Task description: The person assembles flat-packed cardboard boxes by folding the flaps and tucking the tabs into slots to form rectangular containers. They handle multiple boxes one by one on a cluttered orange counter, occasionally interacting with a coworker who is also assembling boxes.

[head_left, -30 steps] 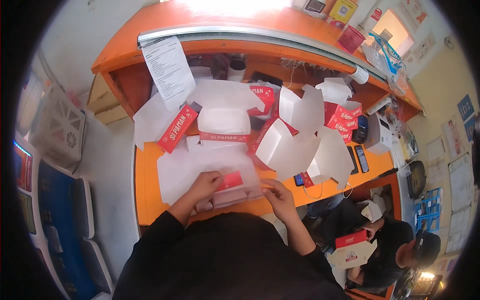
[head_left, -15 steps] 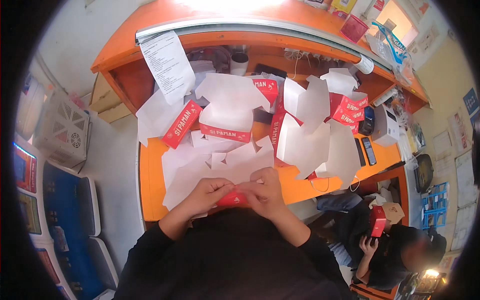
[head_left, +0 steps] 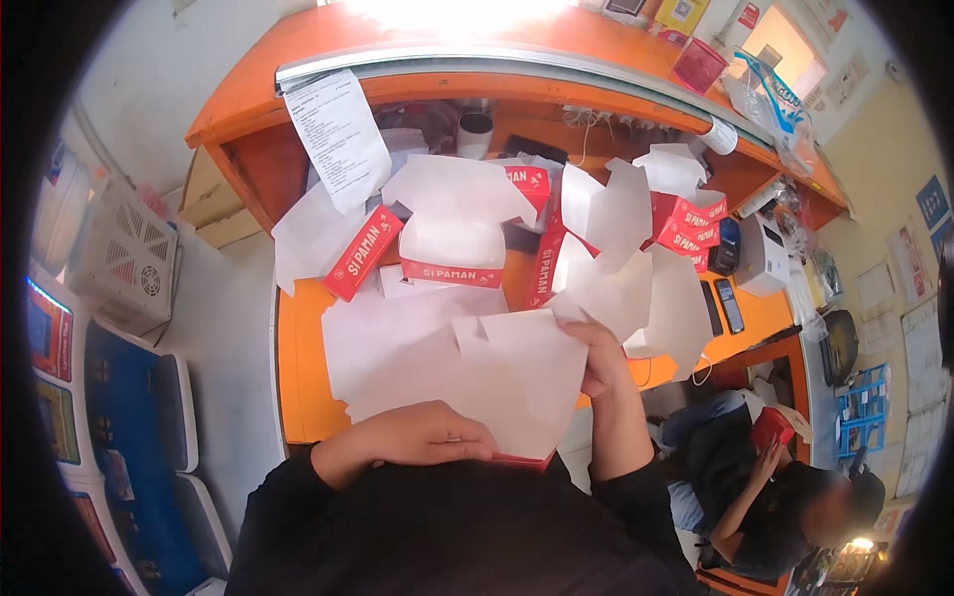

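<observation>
Close to my body is a partly folded takeaway box [head_left: 525,382], its white inside facing up and a thin red strip showing along its near edge. My left hand [head_left: 432,434] lies at that near edge, fingers closed on the card. At the far right corner, my right hand [head_left: 599,363] grips the box between thumb and fingers. Under and left of it lies another flat white box blank [head_left: 383,343]. Just beyond stands an open red-and-white box [head_left: 452,260], with a tilted red-sided one [head_left: 363,253] to its left.
More open boxes [head_left: 606,283] crowd the right of the orange table [head_left: 303,397]. A printed paper slip [head_left: 338,139] hangs from the shelf edge. Two phones [head_left: 729,306] lie at the right. Another person [head_left: 795,507] at lower right holds a red box [head_left: 771,427].
My right hand has moved from the near edge to the box's far right corner. The box has turned and lifted, its white inside now broad in view. My left hand has shifted down.
</observation>
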Demonstrator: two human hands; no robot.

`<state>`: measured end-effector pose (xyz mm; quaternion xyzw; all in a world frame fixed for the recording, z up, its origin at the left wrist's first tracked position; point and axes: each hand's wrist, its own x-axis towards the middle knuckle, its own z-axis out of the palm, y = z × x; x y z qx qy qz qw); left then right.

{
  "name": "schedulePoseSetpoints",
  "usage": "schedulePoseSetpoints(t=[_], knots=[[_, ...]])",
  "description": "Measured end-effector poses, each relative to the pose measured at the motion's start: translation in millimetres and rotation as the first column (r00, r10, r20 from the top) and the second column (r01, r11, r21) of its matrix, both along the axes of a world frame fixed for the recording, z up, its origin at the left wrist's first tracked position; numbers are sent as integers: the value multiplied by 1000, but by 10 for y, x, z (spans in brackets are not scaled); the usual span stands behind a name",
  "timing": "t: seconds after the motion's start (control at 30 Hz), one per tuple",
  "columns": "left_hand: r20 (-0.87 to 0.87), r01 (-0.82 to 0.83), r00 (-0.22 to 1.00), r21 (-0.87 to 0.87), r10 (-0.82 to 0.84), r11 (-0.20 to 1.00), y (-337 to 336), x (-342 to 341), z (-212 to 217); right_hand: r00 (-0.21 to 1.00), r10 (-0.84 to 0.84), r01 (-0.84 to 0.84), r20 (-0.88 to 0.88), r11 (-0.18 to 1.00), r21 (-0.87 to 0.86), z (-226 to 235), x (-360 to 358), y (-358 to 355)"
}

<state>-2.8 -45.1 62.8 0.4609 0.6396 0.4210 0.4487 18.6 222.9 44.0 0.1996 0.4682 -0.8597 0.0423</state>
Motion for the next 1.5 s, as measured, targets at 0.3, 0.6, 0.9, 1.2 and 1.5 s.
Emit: schedulePoseSetpoints(t=[0.3, 0.6, 0.9, 1.2, 1.5], knots=[[748, -773, 472, 97, 467, 627, 304, -100, 186, 388, 669, 300, -634, 559, 773, 534, 307, -466], [768, -787, 470, 139, 436, 602, 304, -18, 96, 594, 607, 559, -528, 161, 814, 503, 462, -561], [817, -797, 438, 159, 376, 583, 243, -4, 66, 576, 253, 479, -778, 667, 571, 157, 507, -607], [765, -750, 493, 133, 414, 649, 295, 103, -15, 684, 530, 568, -501, 44, 822, 342, 432, -709], [521, -761, 594, 117, 613, 638, 288, 167, 24, 797, 291, 478, -530, 234, 847, 87, 442, -866]])
